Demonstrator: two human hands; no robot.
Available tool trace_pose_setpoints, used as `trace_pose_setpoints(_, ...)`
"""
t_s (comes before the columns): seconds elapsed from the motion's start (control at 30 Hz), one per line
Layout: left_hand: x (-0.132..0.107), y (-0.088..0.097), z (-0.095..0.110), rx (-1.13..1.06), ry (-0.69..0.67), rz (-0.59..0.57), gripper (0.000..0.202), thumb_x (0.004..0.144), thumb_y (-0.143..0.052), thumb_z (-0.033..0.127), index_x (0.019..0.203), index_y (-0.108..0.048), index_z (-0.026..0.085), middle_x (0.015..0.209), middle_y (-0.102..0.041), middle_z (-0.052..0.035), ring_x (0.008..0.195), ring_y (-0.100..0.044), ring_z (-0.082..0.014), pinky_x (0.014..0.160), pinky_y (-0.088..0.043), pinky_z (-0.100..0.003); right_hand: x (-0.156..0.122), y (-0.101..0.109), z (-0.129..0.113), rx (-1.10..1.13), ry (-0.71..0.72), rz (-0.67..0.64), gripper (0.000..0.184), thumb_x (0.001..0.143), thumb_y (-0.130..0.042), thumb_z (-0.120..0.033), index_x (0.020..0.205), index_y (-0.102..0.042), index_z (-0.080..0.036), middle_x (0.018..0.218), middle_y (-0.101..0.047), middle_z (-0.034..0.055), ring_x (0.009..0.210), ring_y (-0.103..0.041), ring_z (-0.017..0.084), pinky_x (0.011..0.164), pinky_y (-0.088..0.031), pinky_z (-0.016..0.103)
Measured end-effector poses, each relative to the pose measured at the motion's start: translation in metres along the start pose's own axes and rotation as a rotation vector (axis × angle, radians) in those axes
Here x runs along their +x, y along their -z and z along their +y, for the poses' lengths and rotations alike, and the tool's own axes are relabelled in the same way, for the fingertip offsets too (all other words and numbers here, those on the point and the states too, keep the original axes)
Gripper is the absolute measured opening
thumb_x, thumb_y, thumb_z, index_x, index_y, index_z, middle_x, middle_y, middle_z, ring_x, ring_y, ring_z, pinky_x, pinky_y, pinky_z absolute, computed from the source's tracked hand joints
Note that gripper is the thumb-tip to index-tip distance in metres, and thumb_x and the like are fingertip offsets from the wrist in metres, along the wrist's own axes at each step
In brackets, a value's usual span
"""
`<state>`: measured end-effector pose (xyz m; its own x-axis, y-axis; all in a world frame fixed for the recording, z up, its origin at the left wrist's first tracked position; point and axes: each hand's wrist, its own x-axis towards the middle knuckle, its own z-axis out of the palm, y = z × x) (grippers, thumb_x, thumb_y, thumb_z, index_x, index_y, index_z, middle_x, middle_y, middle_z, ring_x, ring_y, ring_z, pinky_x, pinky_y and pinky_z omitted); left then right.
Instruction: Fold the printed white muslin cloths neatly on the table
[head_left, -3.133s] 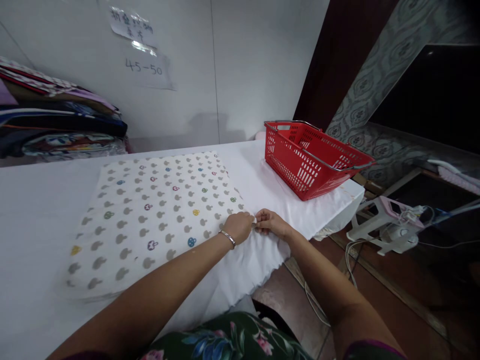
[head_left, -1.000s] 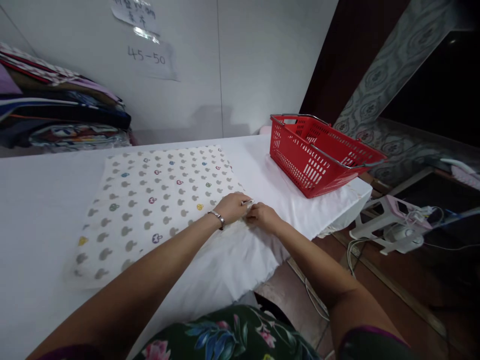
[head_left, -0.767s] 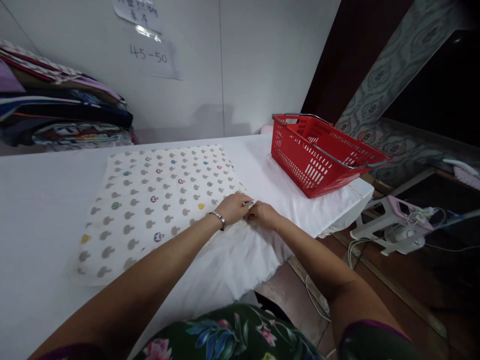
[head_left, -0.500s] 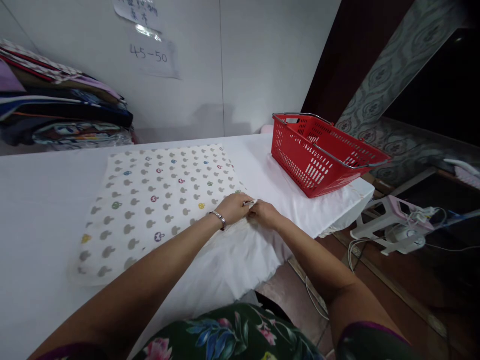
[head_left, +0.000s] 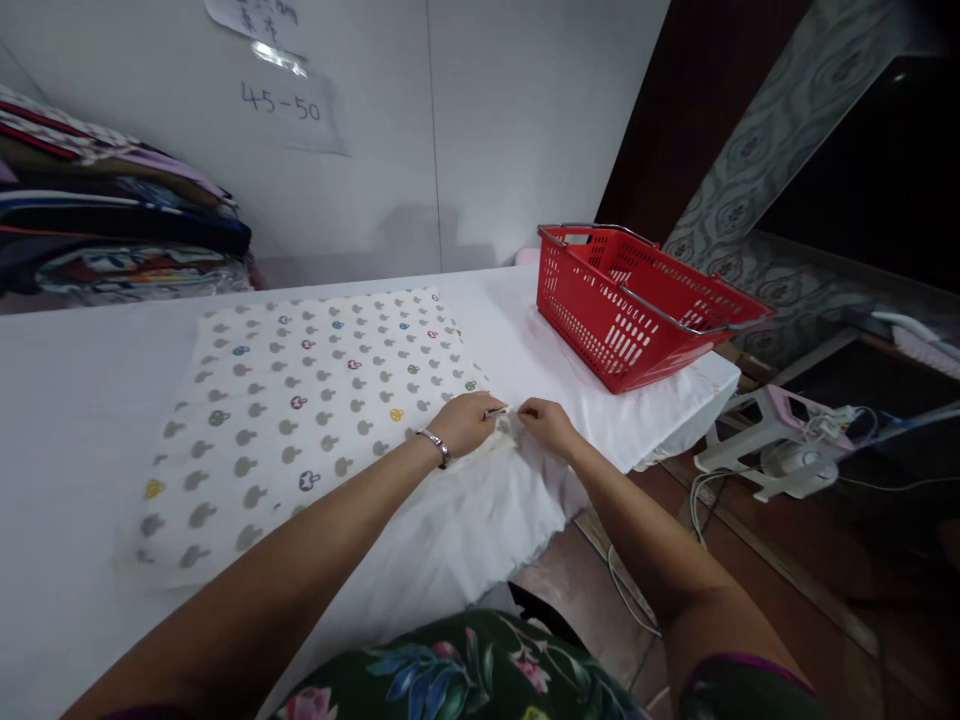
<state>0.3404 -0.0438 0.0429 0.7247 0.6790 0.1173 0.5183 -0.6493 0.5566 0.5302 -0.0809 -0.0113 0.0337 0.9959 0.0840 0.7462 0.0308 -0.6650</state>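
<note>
A pale cloth printed with grey and coloured mushrooms (head_left: 259,390) lies spread on the white-covered table (head_left: 64,420). My left hand (head_left: 466,424), with a silver bracelet on the wrist, pinches the cloth's near right corner, where a small folded edge sticks up between thumb and fingers. Just to the right, my right hand (head_left: 551,428) has its fingertips pressed together, a small gap away from that corner. Whether anything thin is between those fingertips I cannot make out.
A red plastic basket (head_left: 622,340) with metal handles stands at the table's right end. Folded fabrics (head_left: 120,225) are stacked at the far left. Beyond the right edge, a white and pink stool (head_left: 780,430) holds cables. A paper marked 45-50 (head_left: 289,110) hangs on the wall.
My right hand has drawn slightly right, away from the cloth's corner, which it was touching before. My left hand keeps its pinch there. The whole view has shifted a little.
</note>
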Motion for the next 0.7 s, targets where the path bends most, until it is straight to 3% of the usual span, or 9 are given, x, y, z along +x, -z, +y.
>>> trace_pose_setpoints(0.13, 0.001, -0.002, 0.0, 0.006, -0.001, -0.012, 0.029, 0.075, -0.047, 0.014, 0.093, -0.068, 0.021, 0.083, -0.065, -0.0004, 0.078, -0.057, -0.0137, 0.072, -0.041, -0.023, -0.012, 0.005, 0.003, 0.089, -0.264, -0.213, 0.025, 0.078, -0.056, -0.032, 0.058, -0.059, -0.018, 0.047, -0.057, -0.0003, 0.039, -0.048, 0.011, 0.042, -0.034, 0.022)
trace_pose_setpoints(0.27, 0.002, -0.003, 0.0, 0.017, 0.012, -0.032, 0.031, 0.075, -0.047, 0.013, 0.096, -0.067, 0.022, 0.086, -0.065, -0.0007, 0.081, -0.058, -0.0143, 0.073, -0.042, -0.023, -0.015, 0.002, -0.007, 0.287, -0.363, -0.329, 0.032, 0.072, -0.065, -0.038, 0.05, -0.053, -0.018, 0.044, -0.056, -0.0007, 0.031, -0.044, 0.008, 0.033, -0.027, 0.02)
trace_pose_setpoints(0.43, -0.001, -0.007, 0.001, 0.097, 0.011, -0.038, 0.03, 0.079, -0.044, 0.015, 0.098, -0.066, 0.022, 0.095, -0.065, -0.0024, 0.09, -0.058, -0.0163, 0.08, -0.043, -0.026, -0.013, -0.002, -0.012, 0.407, -0.437, -0.307, 0.025, 0.069, -0.067, -0.031, 0.054, -0.051, -0.018, 0.039, -0.052, -0.003, 0.03, -0.043, 0.008, 0.029, -0.025, 0.018)
trace_pose_setpoints(0.7, -0.009, -0.023, 0.01, 0.255, 0.021, -0.053, 0.032, 0.081, -0.042, 0.013, 0.106, -0.059, 0.024, 0.107, -0.064, -0.0035, 0.098, -0.059, -0.0184, 0.08, -0.043, -0.029, -0.021, -0.008, -0.009, 0.929, -0.49, -0.22, 0.019, 0.066, -0.064, -0.026, 0.069, -0.047, -0.019, 0.051, -0.059, -0.0012, 0.042, -0.053, 0.009, 0.034, -0.031, 0.015)
